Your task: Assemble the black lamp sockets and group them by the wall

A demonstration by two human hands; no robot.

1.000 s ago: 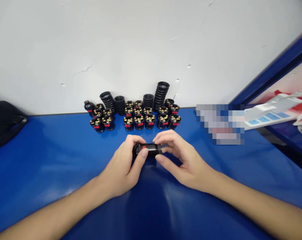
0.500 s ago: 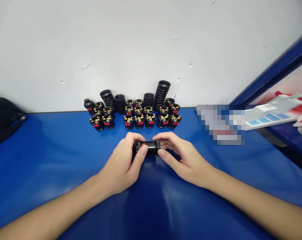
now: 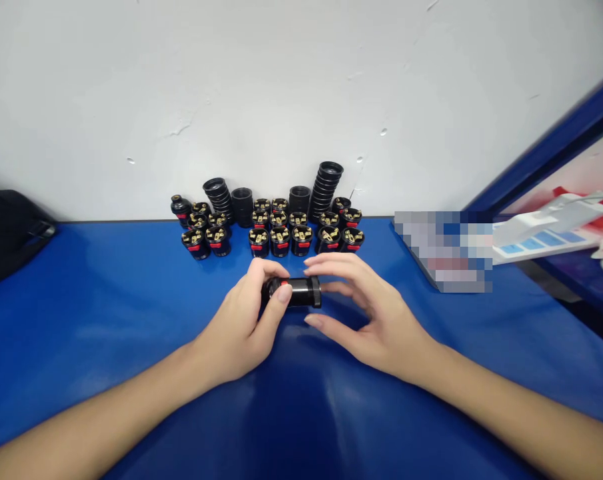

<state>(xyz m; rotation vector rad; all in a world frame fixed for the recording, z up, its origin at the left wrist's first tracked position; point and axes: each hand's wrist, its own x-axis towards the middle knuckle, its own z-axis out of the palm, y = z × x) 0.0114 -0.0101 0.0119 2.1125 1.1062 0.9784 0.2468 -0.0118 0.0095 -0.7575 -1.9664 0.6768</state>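
Observation:
My left hand (image 3: 248,310) is closed around a black cylindrical electrical connector (image 3: 301,292), its thumb resting by a small red tab. The connector lies sideways above the table, its ribbed end ring pointing right. Around that ring my right hand (image 3: 368,313) is spread, thumb below and fingers above, with a gap showing between the thumb and the ring. Whether its rear fingers touch the connector is hidden. Behind the hands stand several black connector bodies (image 3: 280,242) with brass terminals and red tabs facing up.
Stacked black rings (image 3: 327,190) lean by the wall, with another stack (image 3: 217,199) on the left. Shorter black sleeves (image 3: 242,207) stand between them. A black bag (image 3: 11,237) sits at far left. A blurred-out item (image 3: 444,253) and a white power strip (image 3: 541,233) lie right on the blue table (image 3: 301,413).
The right thumb and fingers have spread apart and come off the connector's end ring. My left hand keeps its hold, and the view has shifted slightly.

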